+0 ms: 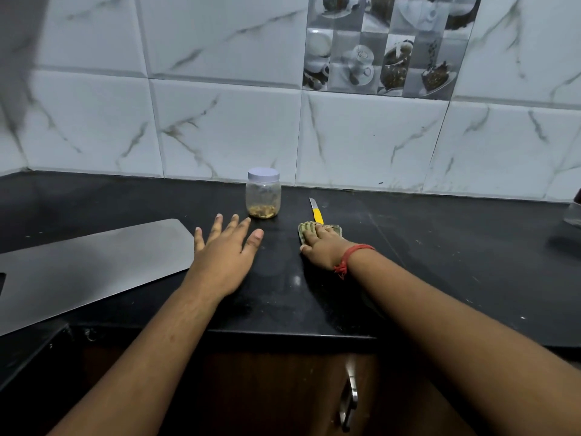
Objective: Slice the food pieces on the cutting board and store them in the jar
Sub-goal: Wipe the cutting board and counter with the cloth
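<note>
My left hand is flat and wide open, with the fingers spread out. It holds nothing. It is low over the black worktop, just in front of the jar.

My right hand lies palm down on a small greenish cloth. The fingers press flat on the cloth and are not curled around it. A red thread is tied around that wrist.

The jar is small and see-through, and it stands upright near the wall. Its pale lid is on top. At the bottom of the jar is a little heap of small brownish-yellow food pieces.

A knife with a yellow handle lies flat on the worktop, to the right of the jar. Its blade points toward the wall. The handle end is just beside the cloth, right at its far edge. I cannot tell if they touch.

A flat grey cutting board lies on the left side of the worktop. Its near corner sticks out past the worktop edge. My left hand is just beside its right end.

The wall behind has white tiles with grey marble lines. One tile has pictures of cups on it. Below the worktop edge I see a brown cabinet door with a shiny metal handle.
</note>
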